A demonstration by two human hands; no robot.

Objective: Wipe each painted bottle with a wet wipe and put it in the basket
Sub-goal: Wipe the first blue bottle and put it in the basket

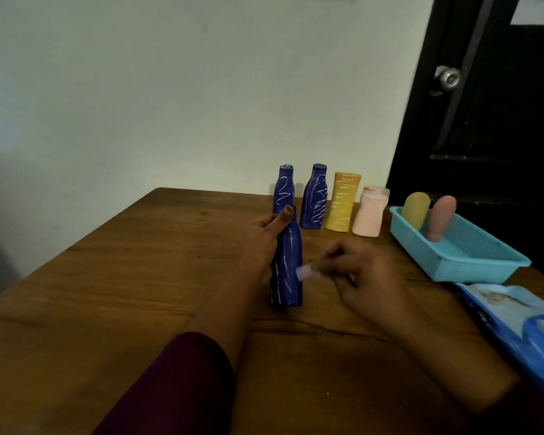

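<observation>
Gripping upright bottle (289, 262), left hand (260, 246) curled.

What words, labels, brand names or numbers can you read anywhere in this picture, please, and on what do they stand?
No text can be read in this view.
Wet wipe pack: printed front, too blurred to read.
Blue bottle gripped by the left hand: white scribbled lines, no letters.
Basket: no lettering shows.

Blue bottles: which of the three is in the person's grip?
The nearest blue bottle, held upright by the left hand; the back-left bottle and back-right bottle stand unheld behind it.
</observation>
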